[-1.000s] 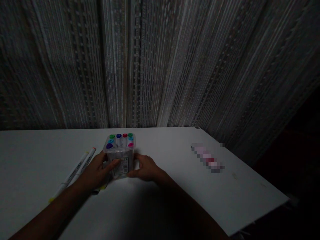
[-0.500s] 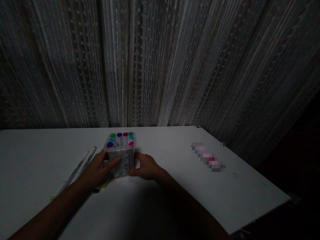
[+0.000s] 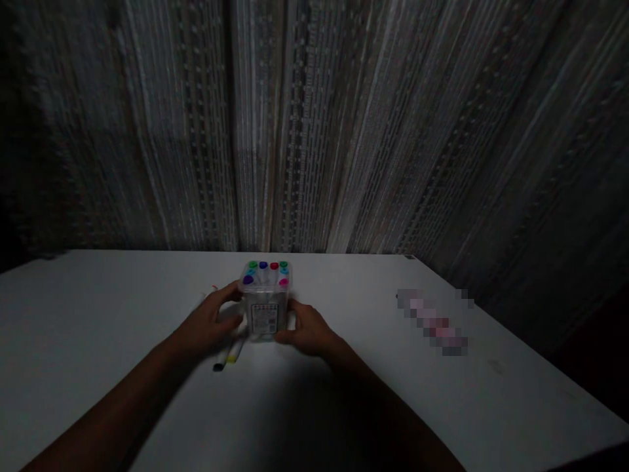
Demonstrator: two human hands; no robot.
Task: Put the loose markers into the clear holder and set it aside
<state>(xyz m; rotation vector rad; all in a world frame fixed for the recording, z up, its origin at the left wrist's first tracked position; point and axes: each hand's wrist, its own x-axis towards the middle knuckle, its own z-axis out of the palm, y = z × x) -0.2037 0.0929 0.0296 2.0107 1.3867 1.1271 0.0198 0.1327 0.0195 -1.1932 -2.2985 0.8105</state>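
Observation:
A clear plastic case of markers point(image 3: 265, 319) stands upright on the white table, a printed label on its front. Green, blue, red, purple and pink ends show at its top. My right hand point(image 3: 310, 328) grips the right side, thumb low at the front corner and fingers partly hidden behind. At the left side, my left hand point(image 3: 209, 322) is spread in a C shape, its fingertips close against the case and the thumb clear of the label. Loose markers point(image 3: 234, 349) lie beneath and beside my left hand, partly covered by it.
A pixelated pinkish long object point(image 3: 432, 321) lies on the right part of the white table point(image 3: 354, 387). Behind the table's far edge hangs a striped, patterned curtain point(image 3: 314, 131). The light is dim.
My left thumb has come off the front label to the case's left edge. My right hand keeps its grip. The whole view has shifted, so things appear further right.

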